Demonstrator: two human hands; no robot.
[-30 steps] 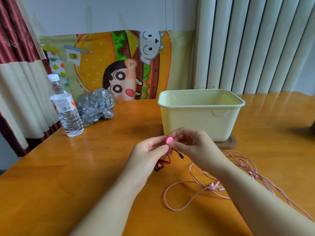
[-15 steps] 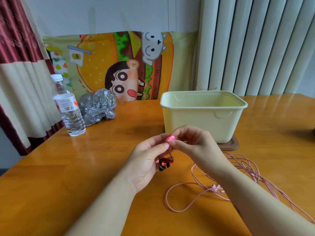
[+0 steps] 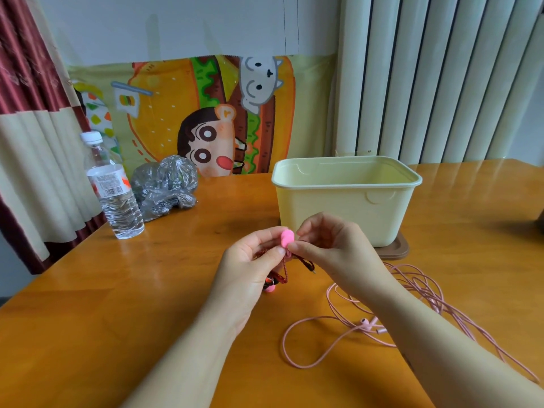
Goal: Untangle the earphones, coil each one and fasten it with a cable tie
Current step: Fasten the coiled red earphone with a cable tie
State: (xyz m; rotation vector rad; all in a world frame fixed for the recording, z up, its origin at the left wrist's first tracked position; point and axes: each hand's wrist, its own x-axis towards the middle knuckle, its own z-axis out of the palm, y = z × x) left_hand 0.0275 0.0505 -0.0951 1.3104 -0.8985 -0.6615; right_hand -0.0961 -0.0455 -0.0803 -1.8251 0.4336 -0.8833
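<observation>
A person's left hand (image 3: pixel 250 269) and right hand (image 3: pixel 332 254) meet above the worktop (image 3: pixel 117 304), both pinching a pink cable tie (image 3: pixel 287 238) at the top of a small bundle of red earphones (image 3: pixel 282 273). Compared with half a second ago, when the tie is a sliver pressed between the fingers (image 3: pixel 276 251), its rounded tab now stands up in full view, and the jack plug (image 3: pixel 311 268) pokes out again to the right. This suggests the red set is coiled and its fastening is under way or nearly done. The pink earphones (image 3: pixel 412 293) lie loose and looped on the worktop beside the right forearm, apparently not yet coiled. Behind the hands a cream plastic bin (image 3: pixel 344 207) sits on a brown lid (image 3: pixel 397 250). Whether the tie is actually closed cannot be seen: the fingers cover its lower part and most of the coil. The forearm hides part of the pink cord, and its far end runs off the frame.
</observation>
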